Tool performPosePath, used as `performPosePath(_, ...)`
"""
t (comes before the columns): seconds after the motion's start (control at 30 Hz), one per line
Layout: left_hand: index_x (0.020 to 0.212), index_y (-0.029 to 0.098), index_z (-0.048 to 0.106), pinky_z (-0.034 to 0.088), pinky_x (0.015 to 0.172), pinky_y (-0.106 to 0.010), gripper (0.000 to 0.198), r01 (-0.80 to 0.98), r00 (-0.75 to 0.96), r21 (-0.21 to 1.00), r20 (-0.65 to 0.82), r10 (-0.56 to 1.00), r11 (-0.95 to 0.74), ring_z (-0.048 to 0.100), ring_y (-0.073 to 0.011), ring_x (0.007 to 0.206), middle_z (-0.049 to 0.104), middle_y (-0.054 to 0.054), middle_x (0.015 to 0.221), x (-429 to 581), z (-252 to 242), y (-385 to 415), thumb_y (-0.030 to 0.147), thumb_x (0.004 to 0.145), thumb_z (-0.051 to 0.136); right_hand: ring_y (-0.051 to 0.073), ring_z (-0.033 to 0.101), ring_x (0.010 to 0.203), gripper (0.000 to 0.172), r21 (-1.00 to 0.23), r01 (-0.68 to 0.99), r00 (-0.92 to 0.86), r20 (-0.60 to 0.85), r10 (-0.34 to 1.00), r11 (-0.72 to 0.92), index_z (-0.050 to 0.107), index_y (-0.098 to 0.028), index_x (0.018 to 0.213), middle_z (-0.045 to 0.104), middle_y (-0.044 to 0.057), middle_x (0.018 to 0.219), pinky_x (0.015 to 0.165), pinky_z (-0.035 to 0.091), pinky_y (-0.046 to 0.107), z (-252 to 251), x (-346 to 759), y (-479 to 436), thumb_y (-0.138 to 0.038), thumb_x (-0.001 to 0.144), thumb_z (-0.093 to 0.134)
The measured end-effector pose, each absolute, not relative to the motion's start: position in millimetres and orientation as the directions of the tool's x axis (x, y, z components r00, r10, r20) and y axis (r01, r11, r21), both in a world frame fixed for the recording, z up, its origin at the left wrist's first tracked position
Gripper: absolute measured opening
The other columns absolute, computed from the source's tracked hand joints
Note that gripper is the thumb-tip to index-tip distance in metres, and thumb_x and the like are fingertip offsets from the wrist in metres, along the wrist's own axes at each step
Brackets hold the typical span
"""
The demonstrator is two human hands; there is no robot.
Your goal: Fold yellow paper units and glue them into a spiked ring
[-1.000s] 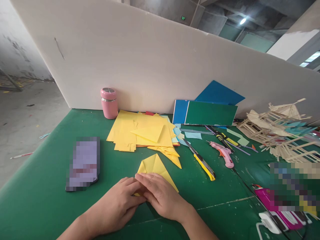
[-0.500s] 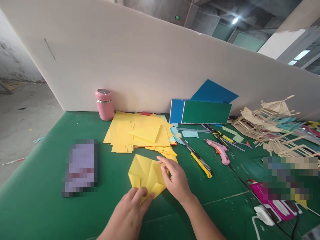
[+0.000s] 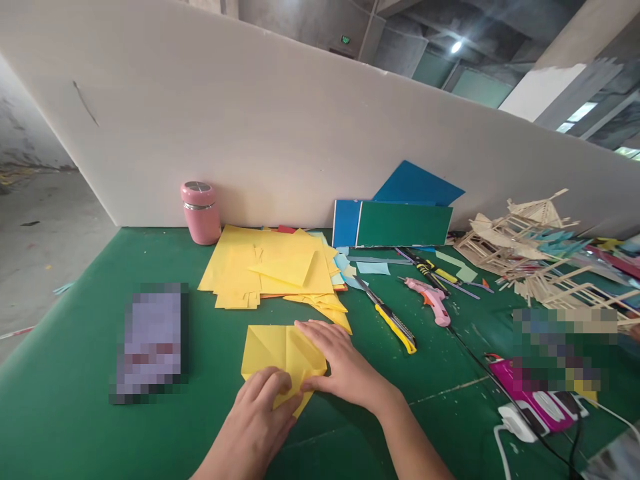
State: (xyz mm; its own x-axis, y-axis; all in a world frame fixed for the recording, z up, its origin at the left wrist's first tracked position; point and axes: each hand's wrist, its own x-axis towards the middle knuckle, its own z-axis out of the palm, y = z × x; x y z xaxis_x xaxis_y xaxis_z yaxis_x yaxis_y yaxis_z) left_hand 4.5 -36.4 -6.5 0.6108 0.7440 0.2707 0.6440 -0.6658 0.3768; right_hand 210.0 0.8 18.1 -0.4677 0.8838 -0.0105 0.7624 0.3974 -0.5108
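Observation:
A creased sheet of yellow paper [image 3: 280, 343] lies on the green tabletop in front of me, its edges partly folded in. My left hand [image 3: 265, 410] grips its lower edge, the fingers curled and the thumb pressed near the bottom corner. Along the right side, my right hand [image 3: 337, 363] holds the paper, with its fingers over the upper right edge and its thumb lower down by my left hand. Both hands cover part of the lower and right folds. Just behind lies a stack of yellow paper [image 3: 230, 267] with loose yellow pieces.
To the right lie a yellow utility knife [image 3: 397, 328], a pink glue gun [image 3: 430, 300] with a cord and a magenta power strip [image 3: 530, 397]. Wooden stick models [image 3: 515, 247] stand far right. A pink flask [image 3: 201, 217] stands by the white partition [image 3: 250, 120]; a blurred purple object [image 3: 153, 340] lies left.
The yellow paper has turned slightly, its top edge now straighter across. My right hand has come down onto its right side, thumb closer to my left hand. The view has shifted slightly.

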Motion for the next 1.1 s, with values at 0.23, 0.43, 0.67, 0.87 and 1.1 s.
performPosePath(0.23,0.102,0.036,0.066,0.049,0.077,-0.034,0.028,0.641,0.58,0.41,0.294,0.76,-0.648,0.055,-0.0232,0.093,0.055,-0.002,0.1,-3,-27,-32,0.024,0.078,0.068,0.027,0.051,0.111,0.085,-0.442,0.871,-0.247,-0.021,0.969,0.213,0.024,-0.035,0.145,0.052,0.007,0.12,0.093,0.046,0.047,24,220,-3,-0.025,0.076,0.072)
performPosePath(0.43,0.099,0.032,0.065,0.046,0.078,-0.038,0.024,0.688,0.626,0.302,0.214,0.75,-0.66,0.056,-0.0244,0.091,0.062,-0.002,0.112,6,-14,-36,0.024,0.076,0.07,0.026,0.055,0.106,0.06,-0.463,0.847,-0.269,0.054,0.962,0.263,0.038,-0.029,0.139,0.057,0.008,0.11,0.088,0.05,0.045,17,218,1,-0.016,0.084,0.06)
performPosePath(0.67,0.1,0.028,0.063,0.051,0.077,-0.039,0.022,0.683,0.681,0.214,0.161,0.715,-0.699,0.06,-0.0249,0.092,0.062,0.0,0.126,9,3,-38,0.021,0.079,0.061,0.027,0.058,0.097,0.041,-0.439,0.855,-0.244,0.128,0.961,0.275,0.053,-0.018,0.128,0.06,0.01,0.096,0.084,0.052,0.044,1,203,4,-0.022,0.088,0.056)
performPosePath(0.87,0.105,0.029,0.063,0.047,0.095,-0.048,0.024,0.611,0.749,0.087,0.256,0.611,-0.787,0.049,-0.0331,0.123,0.06,0.004,0.13,5,-1,-33,0.034,0.082,0.06,0.024,0.059,0.089,0.035,-0.503,0.798,-0.285,0.168,0.944,0.331,0.06,-0.019,0.121,0.059,0.007,0.089,0.079,0.053,0.041,-3,203,5,-0.016,0.086,0.057)
performPosePath(1.1,0.123,0.029,0.055,0.05,0.093,-0.049,0.038,0.602,0.76,0.026,0.29,0.582,-0.798,0.048,-0.034,0.125,0.056,0.003,0.134,3,-9,-32,0.038,0.086,0.054,0.017,0.057,0.069,0.04,-0.71,0.619,-0.172,0.295,0.94,0.336,0.059,-0.023,0.122,0.06,0.003,0.081,0.065,0.052,0.03,-11,198,4,-0.013,0.083,0.053)
